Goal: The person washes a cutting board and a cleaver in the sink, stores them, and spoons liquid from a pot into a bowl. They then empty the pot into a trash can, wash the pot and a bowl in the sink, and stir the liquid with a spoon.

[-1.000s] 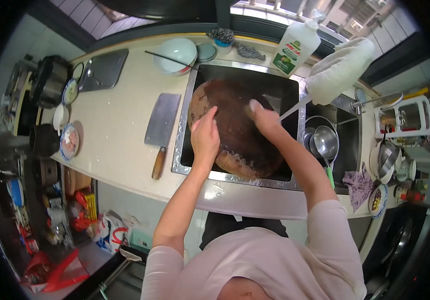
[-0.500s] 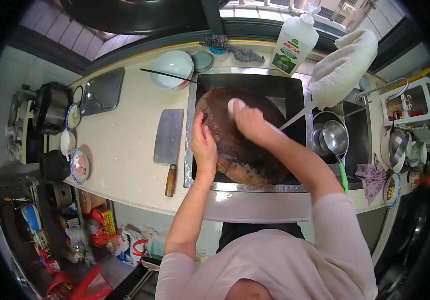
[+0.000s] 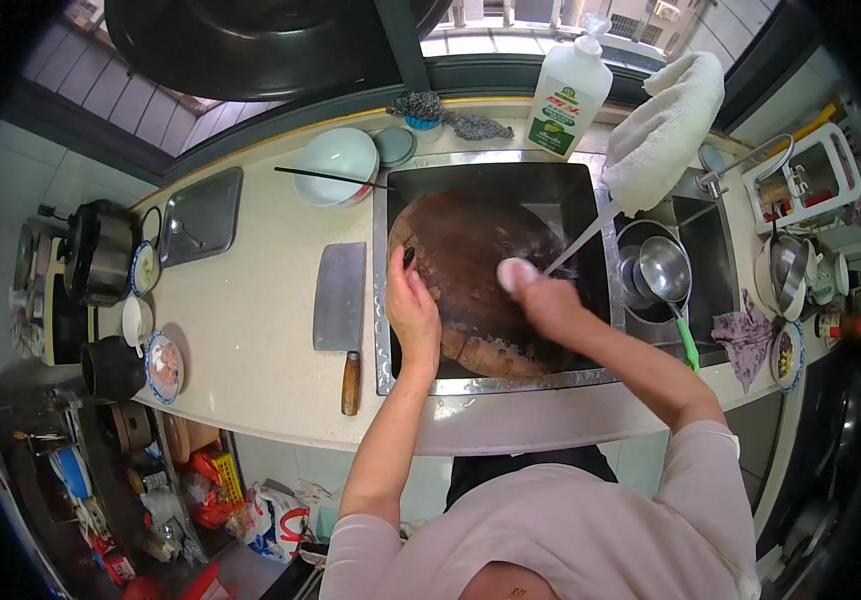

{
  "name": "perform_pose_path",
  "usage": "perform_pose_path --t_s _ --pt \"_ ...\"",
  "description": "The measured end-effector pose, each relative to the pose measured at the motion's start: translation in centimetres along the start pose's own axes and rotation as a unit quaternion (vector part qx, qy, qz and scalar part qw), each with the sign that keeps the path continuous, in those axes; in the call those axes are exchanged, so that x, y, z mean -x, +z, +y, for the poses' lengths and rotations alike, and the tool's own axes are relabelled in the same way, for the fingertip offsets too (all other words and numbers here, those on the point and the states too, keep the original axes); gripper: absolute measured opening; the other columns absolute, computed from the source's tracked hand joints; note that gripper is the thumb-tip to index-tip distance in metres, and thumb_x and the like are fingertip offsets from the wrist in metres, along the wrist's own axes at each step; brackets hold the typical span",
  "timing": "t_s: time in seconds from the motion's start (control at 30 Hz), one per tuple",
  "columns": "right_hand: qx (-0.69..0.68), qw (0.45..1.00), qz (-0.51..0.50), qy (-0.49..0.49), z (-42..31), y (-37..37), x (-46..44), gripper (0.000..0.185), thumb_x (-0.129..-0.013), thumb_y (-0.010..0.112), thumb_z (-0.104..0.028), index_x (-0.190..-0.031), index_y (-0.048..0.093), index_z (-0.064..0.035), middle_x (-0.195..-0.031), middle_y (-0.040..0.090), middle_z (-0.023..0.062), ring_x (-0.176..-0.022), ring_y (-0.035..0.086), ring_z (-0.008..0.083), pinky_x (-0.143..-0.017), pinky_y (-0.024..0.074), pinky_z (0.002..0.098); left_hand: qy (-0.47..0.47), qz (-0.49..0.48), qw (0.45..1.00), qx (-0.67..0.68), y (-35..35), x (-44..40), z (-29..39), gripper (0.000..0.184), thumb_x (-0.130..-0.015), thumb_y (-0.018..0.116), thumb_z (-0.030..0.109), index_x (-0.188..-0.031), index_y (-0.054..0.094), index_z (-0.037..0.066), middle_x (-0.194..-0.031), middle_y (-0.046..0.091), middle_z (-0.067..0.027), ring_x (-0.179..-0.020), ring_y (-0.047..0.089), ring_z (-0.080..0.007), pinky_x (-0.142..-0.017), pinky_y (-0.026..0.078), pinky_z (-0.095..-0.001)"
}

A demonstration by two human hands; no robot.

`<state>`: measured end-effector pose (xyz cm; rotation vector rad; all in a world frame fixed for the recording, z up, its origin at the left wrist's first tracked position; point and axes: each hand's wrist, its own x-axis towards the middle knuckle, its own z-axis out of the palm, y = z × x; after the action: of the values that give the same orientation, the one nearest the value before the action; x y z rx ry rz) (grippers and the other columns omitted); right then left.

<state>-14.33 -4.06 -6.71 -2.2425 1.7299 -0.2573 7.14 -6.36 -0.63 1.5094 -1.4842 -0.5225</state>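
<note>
A large, round, dark brown board (image 3: 471, 240) with a lighter, patchy rim lies tilted and wet in the left sink basin (image 3: 576, 180). My left hand (image 3: 414, 320) is at its left edge, fingers together against the rim beside a small black part. Over the board's middle right, my right hand (image 3: 549, 305) is closed around a small whitish thing (image 3: 517, 274), mostly covered by the fingers and too blurred to name. A thin pale rod (image 3: 583, 236) slants from near this hand up to a white cloth (image 3: 666, 130). Left of the sink, a cleaver (image 3: 340, 300) lies on the counter.
Behind the sink are a white bottle (image 3: 568, 100), scouring pads (image 3: 479, 127) and a bowl (image 3: 336, 160) with a dark stick across it. The right basin holds a ladle (image 3: 662, 270) with a green handle. A metal tray (image 3: 201, 215) and small bowls stand at the left.
My right hand has moved over the board, first left and then back right and nearer me, with the whitish thing. My left hand stays at the rim. The whole view has shifted slightly.
</note>
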Motion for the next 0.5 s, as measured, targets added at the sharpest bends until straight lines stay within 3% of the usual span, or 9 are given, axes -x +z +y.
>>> perform_pose_path --t_s 0.07,0.13,0.17,0.23,0.3,0.43,0.47,0.5 --pt "0.026 0.999 -0.006 -0.047 -5.4 -2.1 -1.9 0.037 -0.086 0.043 -0.012 -0.120 0.040 -0.0012 -0.073 0.060 0.0212 -0.062 0.061 0.0353 -0.052 0.0484 0.0439 -0.001 0.016 1.000 0.017 0.2 0.2 -0.3 0.035 -0.089 0.041 0.001 -0.124 0.039 -0.001 -0.112 0.055 -0.0205 -0.102 0.057 -0.0287 -0.084 0.044 -0.0347" --pt "0.067 0.992 0.052 -0.099 -8.1 -3.0 -4.6 0.047 -0.077 0.050 -0.013 -0.122 0.044 -0.0001 -0.068 0.059 0.0153 -0.053 0.060 0.0258 -0.044 0.0473 0.0362 -0.002 0.017 1.000 0.022 0.4 0.2 -0.5 0.036 -0.090 0.040 0.002 -0.126 0.038 0.000 -0.110 0.057 -0.0206 -0.103 0.057 -0.0274 -0.084 0.044 -0.0333" --pt "0.039 0.991 0.078 -0.105 -8.5 -2.8 -6.2 0.047 -0.076 0.053 -0.011 -0.121 0.043 -0.0012 -0.067 0.058 0.0169 -0.054 0.060 0.0292 -0.043 0.0466 0.0381 -0.005 0.010 1.000 0.017 0.3 0.2 -0.6 0.036 -0.090 0.040 0.002 -0.126 0.038 0.000 -0.110 0.057 -0.0207 -0.103 0.057 -0.0271 -0.085 0.044 -0.0331" --pt "0.116 0.982 0.124 -0.087 -7.6 0.2 -10.4 0.048 -0.078 0.052 -0.012 -0.124 0.042 -0.0026 -0.069 0.058 0.0141 -0.056 0.061 0.0263 -0.044 0.0470 0.0366 -0.010 0.003 1.000 0.015 0.3 0.0 -0.6 0.037 -0.089 0.040 0.001 -0.126 0.037 -0.001 -0.112 0.055 -0.0211 -0.103 0.057 -0.0277 -0.085 0.044 -0.0340" --pt "0.244 0.964 0.106 0.014 -5.1 3.8 -15.0 0.048 -0.080 0.051 -0.014 -0.126 0.042 -0.0035 -0.074 0.060 0.0110 -0.061 0.062 0.0213 -0.046 0.0482 0.0346 -0.015 0.004 1.000 0.020 0.3 0.0 -0.5 0.037 -0.088 0.041 -0.001 -0.125 0.038 -0.003 -0.115 0.052 -0.0218 -0.102 0.057 -0.0293 -0.085 0.045 -0.0361" --pt "0.268 0.941 -0.150 0.139 3.1 4.5 -16.8 0.029 -0.083 0.049 -0.018 -0.110 0.061 -0.0117 -0.104 0.061 0.0059 -0.092 0.062 0.0229 -0.056 0.0518 0.0418 -0.018 -0.001 1.000 0.007 0.4 -0.2 -0.6 0.038 -0.088 0.041 0.000 -0.126 0.037 -0.002 -0.115 0.052 -0.0217 -0.100 0.058 -0.0290 -0.085 0.045 -0.0360" --pt "0.249 0.933 -0.155 0.207 6.1 6.6 -16.0 0.024 -0.084 0.049 -0.019 -0.101 0.066 -0.0151 -0.113 0.057 0.0036 -0.101 0.058 0.0249 -0.058 0.0518 0.0464 -0.015 -0.009 1.000 -0.006 0.3 -0.2 -0.6 0.038 -0.088 0.041 0.000 -0.126 0.037 -0.002 -0.115 0.052 -0.0215 -0.100 0.058 -0.0293 -0.084 0.045 -0.0361" --pt "0.273 0.920 -0.186 0.209 7.5 5.9 -14.1 0.030 -0.085 0.048 -0.019 -0.112 0.060 -0.0121 -0.106 0.061 0.0061 -0.092 0.062 0.0237 -0.056 0.0519 0.0447 -0.008 -0.006 1.000 -0.006 0.2 -0.4 -0.6 0.038 -0.088 0.041 0.000 -0.126 0.037 -0.002 -0.115 0.052 -0.0215 -0.100 0.058 -0.0294 -0.084 0.045 -0.0361"
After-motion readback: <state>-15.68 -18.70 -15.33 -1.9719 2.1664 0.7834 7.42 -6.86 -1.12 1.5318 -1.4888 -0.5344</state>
